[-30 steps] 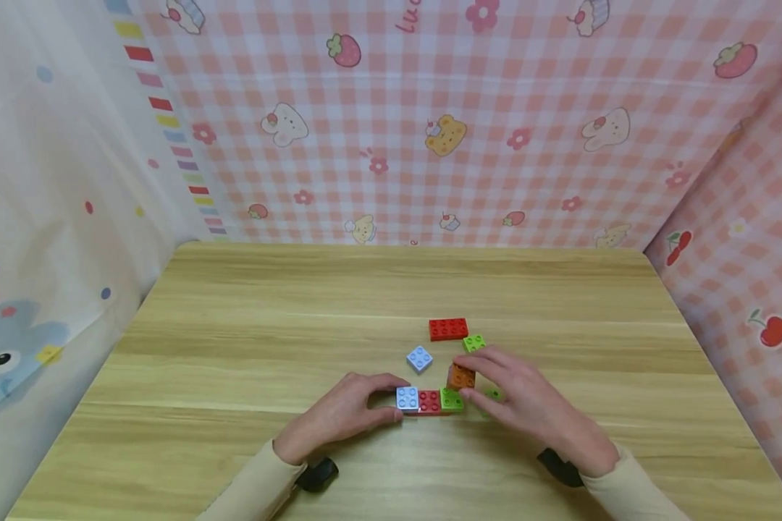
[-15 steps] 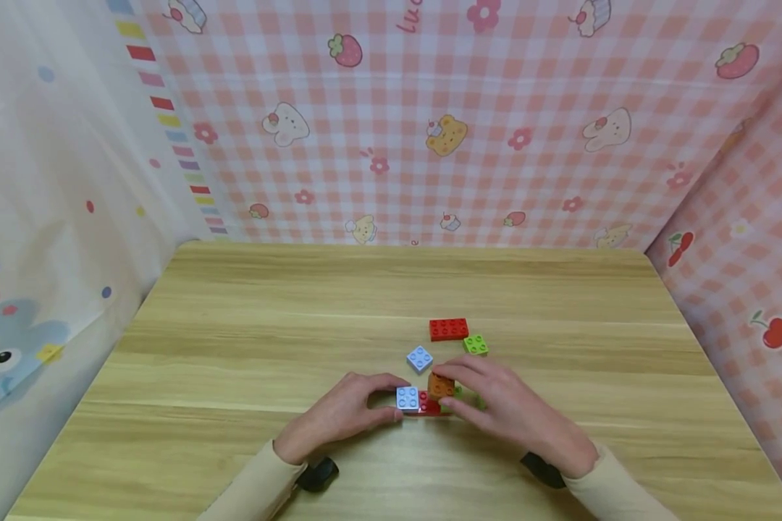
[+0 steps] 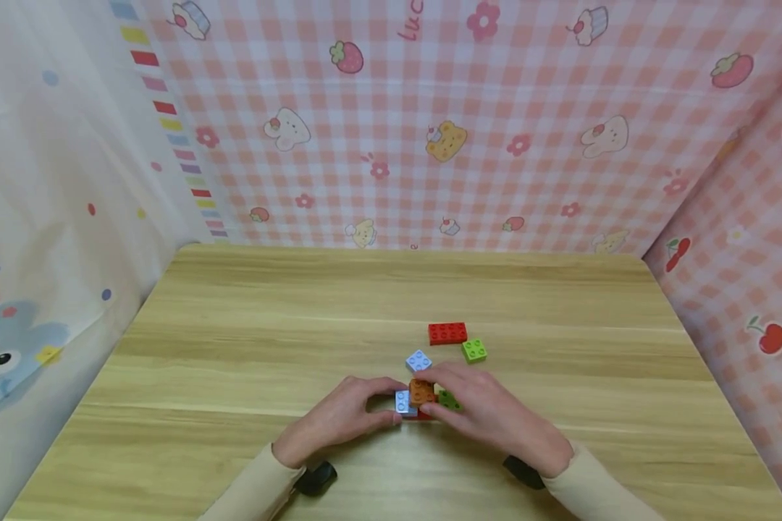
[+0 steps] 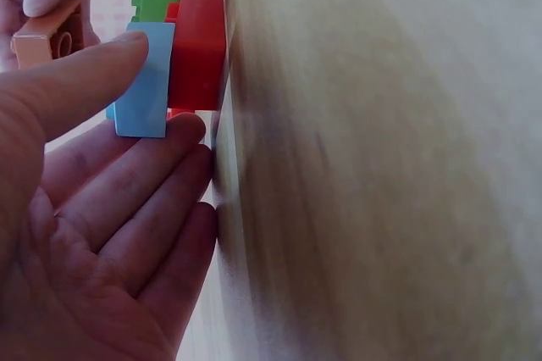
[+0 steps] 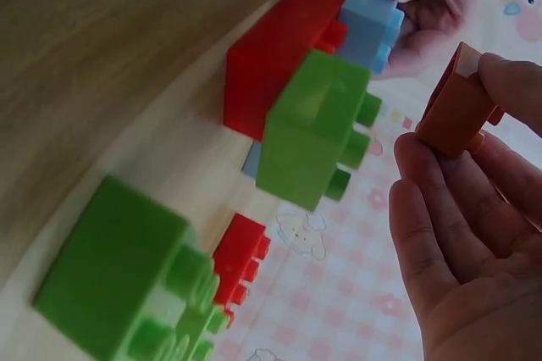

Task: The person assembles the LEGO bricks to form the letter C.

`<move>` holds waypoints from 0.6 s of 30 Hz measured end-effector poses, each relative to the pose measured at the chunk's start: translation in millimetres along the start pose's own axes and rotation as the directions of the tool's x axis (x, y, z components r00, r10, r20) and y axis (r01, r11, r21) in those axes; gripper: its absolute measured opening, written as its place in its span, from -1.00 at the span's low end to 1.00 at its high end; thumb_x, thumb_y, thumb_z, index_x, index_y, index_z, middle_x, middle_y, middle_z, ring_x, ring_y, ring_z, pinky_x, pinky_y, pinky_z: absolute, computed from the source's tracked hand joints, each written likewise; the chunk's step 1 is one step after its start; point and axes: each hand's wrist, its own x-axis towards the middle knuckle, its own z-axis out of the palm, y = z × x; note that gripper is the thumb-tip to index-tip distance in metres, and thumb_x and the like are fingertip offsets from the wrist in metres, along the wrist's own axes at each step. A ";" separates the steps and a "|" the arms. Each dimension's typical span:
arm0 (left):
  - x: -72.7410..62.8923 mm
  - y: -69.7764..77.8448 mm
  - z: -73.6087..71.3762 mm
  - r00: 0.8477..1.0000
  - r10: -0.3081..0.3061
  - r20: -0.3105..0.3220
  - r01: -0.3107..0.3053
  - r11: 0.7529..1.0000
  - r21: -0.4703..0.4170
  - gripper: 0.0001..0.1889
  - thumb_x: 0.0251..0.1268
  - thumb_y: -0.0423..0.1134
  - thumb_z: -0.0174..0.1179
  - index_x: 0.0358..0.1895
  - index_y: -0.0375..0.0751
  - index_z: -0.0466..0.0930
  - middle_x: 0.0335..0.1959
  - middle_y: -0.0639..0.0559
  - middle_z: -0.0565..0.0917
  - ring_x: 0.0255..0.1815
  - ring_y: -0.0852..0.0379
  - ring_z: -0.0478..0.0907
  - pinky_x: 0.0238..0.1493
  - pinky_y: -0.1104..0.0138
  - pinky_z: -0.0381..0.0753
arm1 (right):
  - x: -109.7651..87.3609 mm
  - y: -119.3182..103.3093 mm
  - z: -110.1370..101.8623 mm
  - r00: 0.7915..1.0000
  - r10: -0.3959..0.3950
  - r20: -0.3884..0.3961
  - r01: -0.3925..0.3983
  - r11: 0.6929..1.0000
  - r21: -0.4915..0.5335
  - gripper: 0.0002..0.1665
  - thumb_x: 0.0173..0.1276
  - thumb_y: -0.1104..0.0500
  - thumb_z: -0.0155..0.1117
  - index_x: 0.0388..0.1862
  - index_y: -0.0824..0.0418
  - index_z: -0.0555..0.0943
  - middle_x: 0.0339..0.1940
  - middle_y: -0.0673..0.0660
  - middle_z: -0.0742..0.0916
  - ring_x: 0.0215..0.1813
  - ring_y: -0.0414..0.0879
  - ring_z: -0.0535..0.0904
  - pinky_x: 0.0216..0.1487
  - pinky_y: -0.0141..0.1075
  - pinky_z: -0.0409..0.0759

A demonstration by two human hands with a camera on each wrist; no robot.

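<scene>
R hand (image 3: 478,405) has thumb & fingertips pinching an orange square plastic brick (image 3: 421,393), held in the air over the build, clear of it in the R wrist view. L hand (image 3: 339,416) has thumb & index gripping a light-blue square plastic brick (image 4: 144,90), other fingers loosely extended near the tabletop. That blue pc sits on the L end of a long red plastic brick (image 4: 196,47); a green studded plastic brick (image 5: 313,128) sits on its R end, w/ a gap btwn the two. Another green plastic block (image 5: 114,268) is nearby on the table, R side. Just past R hand's fingertips: a loose pale-blue square brick (image 3: 418,361), turned cornerwise. Farther back, a red rectangular plastic brick (image 3: 447,333) w/ a lime-green square brick (image 3: 474,351) just beside its R near corner. All on a light wood-grain table (image 3: 267,325); pink gingham cloth (image 3: 397,94) w/ cartoon prints behind.
</scene>
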 end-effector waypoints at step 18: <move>-0.3 -0.7 2.2 0.999 0.030 -0.033 -0.030 1.000 -0.006 -0.55 0.38 -0.09 0.40 0.27 -0.11 0.64 0.20 0.05 0.72 0.21 0.12 0.64 0.27 0.17 0.60 | 14.9 -3.4 16.9 0.999 -0.001 0.050 0.002 1.000 -0.019 -0.58 0.42 0.00 0.45 0.19 0.06 0.65 0.07 -0.07 0.75 0.11 -0.24 0.64 0.16 -0.19 0.67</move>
